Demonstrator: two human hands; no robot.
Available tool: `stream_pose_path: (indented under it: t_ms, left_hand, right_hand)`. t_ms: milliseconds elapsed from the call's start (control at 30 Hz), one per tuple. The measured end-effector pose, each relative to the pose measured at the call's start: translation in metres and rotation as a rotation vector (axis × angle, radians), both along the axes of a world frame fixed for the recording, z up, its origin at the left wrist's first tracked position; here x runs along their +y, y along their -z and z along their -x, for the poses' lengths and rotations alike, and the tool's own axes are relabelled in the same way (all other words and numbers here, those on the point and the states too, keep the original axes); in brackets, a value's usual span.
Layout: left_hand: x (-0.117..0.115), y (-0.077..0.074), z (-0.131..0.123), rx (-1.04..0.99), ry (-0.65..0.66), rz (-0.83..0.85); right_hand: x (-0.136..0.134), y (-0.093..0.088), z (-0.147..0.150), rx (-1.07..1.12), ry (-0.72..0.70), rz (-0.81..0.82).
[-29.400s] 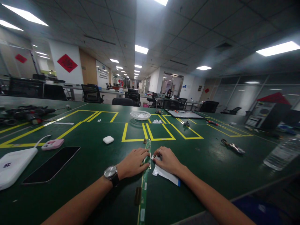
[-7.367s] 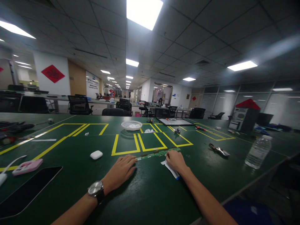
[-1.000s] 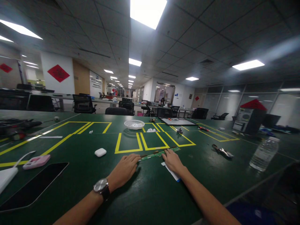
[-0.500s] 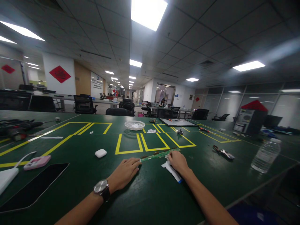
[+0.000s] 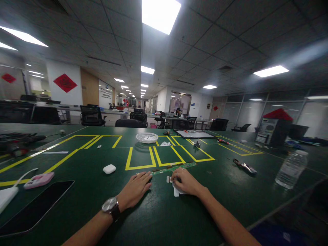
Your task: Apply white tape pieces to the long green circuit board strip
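A narrow green circuit board (image 5: 188, 166) lies slantwise on the green table in front of me. My left hand (image 5: 137, 188), wearing a wristwatch (image 5: 110, 205), rests flat with its fingers stretched out at the board's left end. Just below the board, my right hand (image 5: 186, 181) is closed, its fingertips pinched down on a white strip (image 5: 176, 192) that looks like paper or film. Part of that strip sticks out under the fingers, and a small white tab shows left of them. The palm hides the rest.
A white basket (image 5: 147, 138) stands beyond the board, among yellow tape outlines. To the left are a white earbud case (image 5: 109, 169), a pink device (image 5: 39, 180) and a black phone (image 5: 38, 206). A water bottle (image 5: 291, 169) and a metal tool (image 5: 244, 166) are at right.
My right hand has moved left and towards me, off the board's right part and over the white strip. The left hand has stayed nearly in place at the board's left end.
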State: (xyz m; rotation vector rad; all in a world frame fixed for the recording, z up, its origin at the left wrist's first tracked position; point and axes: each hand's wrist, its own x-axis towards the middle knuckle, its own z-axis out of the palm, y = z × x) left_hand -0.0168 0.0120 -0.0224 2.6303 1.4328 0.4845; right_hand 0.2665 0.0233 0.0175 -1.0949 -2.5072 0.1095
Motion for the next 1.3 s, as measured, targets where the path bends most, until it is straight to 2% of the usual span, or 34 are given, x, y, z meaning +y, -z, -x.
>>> stream_pose_path:
  t_ms: [67,167,233,300,400,533,633,700,767,900,1033,1200,1300]
  left_hand:
    - [0.0,0.0,0.0,0.009,-0.007,0.001]
    - [0.0,0.0,0.0,0.012,-0.012,0.007]
    - [0.0,0.0,0.0,0.009,-0.009,0.012]
    - [-0.001,0.0,0.001,0.003,-0.005,0.011]
    - [-0.001,0.0,0.001,-0.005,0.004,-0.005]
    - [-0.004,-0.003,-0.001,-0.01,0.018,-0.042]
    - [-0.007,-0.008,-0.002,-0.013,0.033,-0.08]
    - [-0.008,-0.011,-0.003,-0.017,0.037,-0.111]
    - [-0.01,-0.013,-0.004,-0.027,0.035,-0.144]
    - [-0.01,-0.018,-0.004,-0.051,0.026,-0.209]
    - [-0.006,-0.023,-0.002,-0.097,0.008,-0.256]
    - [0.0,-0.032,0.004,-0.155,-0.038,-0.25]
    - [0.001,-0.031,0.008,-0.129,0.022,-0.201]
  right_hand:
    - [-0.005,0.001,0.009,0.053,-0.158,0.022]
    - [-0.013,0.003,0.021,0.123,-0.314,0.07]
    - [-0.018,0.003,0.027,0.166,-0.351,0.1]
    - [-0.019,0.003,0.03,0.209,-0.331,0.102]
    - [-0.014,0.003,0.028,0.25,-0.169,0.031]
    - [0.003,0.008,0.016,0.141,0.24,-0.093]
    - [0.014,0.014,0.007,-0.015,0.489,-0.062]
    - [0.019,0.017,0.003,-0.089,0.557,-0.005]
    - [0.02,0.019,0.003,-0.131,0.561,0.046]
    - [0.017,0.017,0.009,-0.144,0.505,0.086]
    - [0.01,0.012,0.021,-0.113,0.346,0.109]
    - [-0.008,0.0,0.043,-0.092,-0.017,0.134]
    - [-0.023,-0.008,0.054,-0.101,-0.267,0.152]
